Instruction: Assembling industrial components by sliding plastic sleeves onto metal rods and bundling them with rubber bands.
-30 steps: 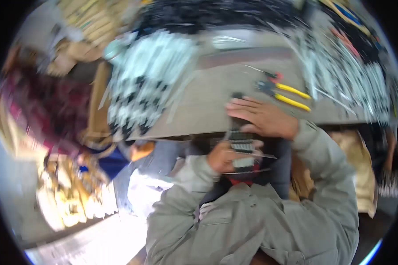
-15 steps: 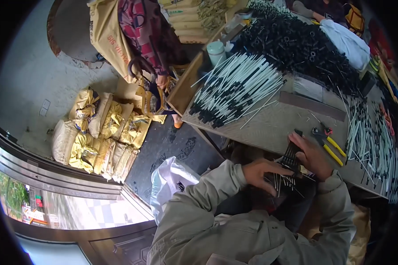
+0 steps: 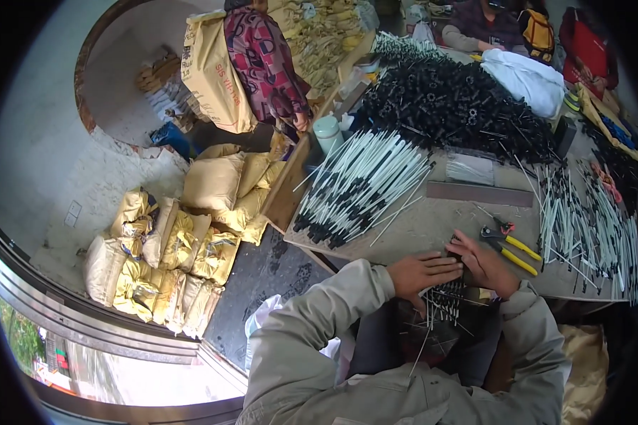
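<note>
My left hand (image 3: pixel 420 273) and my right hand (image 3: pixel 485 265) meet at the near edge of a wooden worktable (image 3: pixel 432 219). Together they grip a small bundle of thin rods with black ends (image 3: pixel 446 301), which hangs down over my lap. Loose thin wires stick out below the bundle. Yellow-handled pliers (image 3: pixel 512 246) lie on the table just right of my right hand. A fan of white rods with black tips (image 3: pixel 358 188) is spread on the table to the left of my hands.
A big heap of black parts (image 3: pixel 461 106) fills the far table. More white rods (image 3: pixel 588 212) lie at the right. A pale green flask (image 3: pixel 328 133) stands at the table edge. A person in a patterned top (image 3: pixel 266 64) stands at the left end. Yellow sacks (image 3: pixel 177 248) are piled on the floor.
The view has swung and steadied, showing more floor and sacks. Both hands stay on the rod bundle, which has moved closer to the table edge.
</note>
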Motion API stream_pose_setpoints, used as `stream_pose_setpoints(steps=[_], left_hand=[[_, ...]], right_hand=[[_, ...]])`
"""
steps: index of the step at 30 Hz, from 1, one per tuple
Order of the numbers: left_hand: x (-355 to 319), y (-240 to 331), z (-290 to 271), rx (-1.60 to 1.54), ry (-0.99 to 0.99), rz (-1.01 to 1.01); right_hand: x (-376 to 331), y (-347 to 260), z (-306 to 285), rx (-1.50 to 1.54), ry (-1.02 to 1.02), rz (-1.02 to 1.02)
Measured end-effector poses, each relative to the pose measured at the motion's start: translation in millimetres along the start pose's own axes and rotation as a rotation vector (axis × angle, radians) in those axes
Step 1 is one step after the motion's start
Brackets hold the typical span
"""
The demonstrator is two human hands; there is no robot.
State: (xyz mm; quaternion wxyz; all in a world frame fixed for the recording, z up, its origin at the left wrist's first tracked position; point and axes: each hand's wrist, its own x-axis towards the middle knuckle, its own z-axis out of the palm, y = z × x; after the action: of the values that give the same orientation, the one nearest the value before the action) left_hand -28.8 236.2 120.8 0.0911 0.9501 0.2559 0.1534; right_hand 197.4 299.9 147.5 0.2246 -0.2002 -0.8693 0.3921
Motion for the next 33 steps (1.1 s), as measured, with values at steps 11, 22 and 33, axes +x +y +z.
stream_pose_setpoints(steps=[11, 22, 33], left_hand=[[18.3, -3.5, -2.4, 0.07, -0.125, 0.048], [0.5, 10.2, 7.7, 0.039, -0.151, 0.005], [18.0, -8.7, 1.8, 0.013, -0.131, -0.002]], right_hand=[[20.2, 2.5, -25.8, 0.168, -0.053, 0.074], [122.1, 102.1, -66.2, -0.77, 0.243, 0.125], [148.2, 128.5, -100.0, -0.881, 0.141, 0.233]])
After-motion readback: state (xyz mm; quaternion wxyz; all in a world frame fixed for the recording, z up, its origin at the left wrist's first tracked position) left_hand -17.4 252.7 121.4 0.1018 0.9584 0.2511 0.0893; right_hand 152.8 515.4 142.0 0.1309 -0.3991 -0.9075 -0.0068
